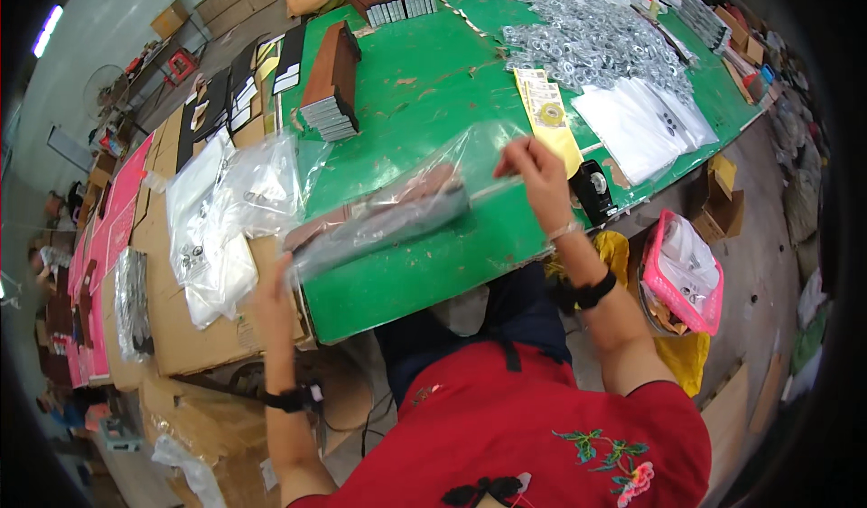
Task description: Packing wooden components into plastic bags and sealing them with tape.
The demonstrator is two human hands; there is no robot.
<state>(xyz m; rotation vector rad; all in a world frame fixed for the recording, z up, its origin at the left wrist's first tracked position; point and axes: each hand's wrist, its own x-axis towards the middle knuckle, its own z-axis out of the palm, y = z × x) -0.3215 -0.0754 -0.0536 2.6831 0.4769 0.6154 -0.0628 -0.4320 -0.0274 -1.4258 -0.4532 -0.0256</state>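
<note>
A long clear plastic bag (379, 230) lies slantwise over the near part of the green table. Inside it is a long brown and dark grey bundle, whose kind I cannot make out. My left hand (274, 298), somewhat blurred, grips the bag's left end. At the other end, my right hand (540, 181) is closed, with its fingers pinched on the edge of the bag's loose, empty part. That loose plastic (483, 151) stretches up and right from the bundle toward my right hand.
A stack of brown slats (330, 79) and a heap of clear-wrapped metal rings (591, 38) lie on the green table (424, 83). White plastic bags (646, 129), yellow sheets (548, 120) and a black tape dispenser (593, 187) are at the right. A pink basket (700, 282) stands below.
</note>
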